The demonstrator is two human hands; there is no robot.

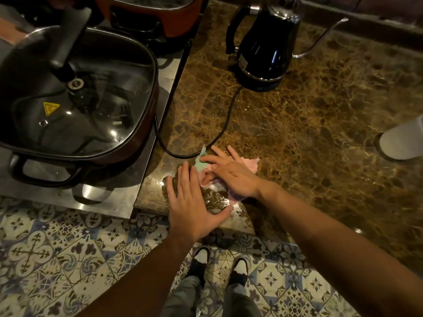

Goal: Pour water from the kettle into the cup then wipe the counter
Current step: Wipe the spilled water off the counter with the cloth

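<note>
Cloth (229, 172): pink and green, pressed flat on the table (320, 133) near its front edge.
Right hand (231, 177): laid open on the cloth, fingers spread.
Left hand (192, 202): laid flat on the table edge, released.
Kettle (263, 46): stood behind on its base.
Cup (402, 140): placed far right.

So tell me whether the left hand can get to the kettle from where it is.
Probably yes: the left hand lies flat on the counter edge, holding nothing, and bare counter lies between it and the kettle; only the cord crosses.
</note>
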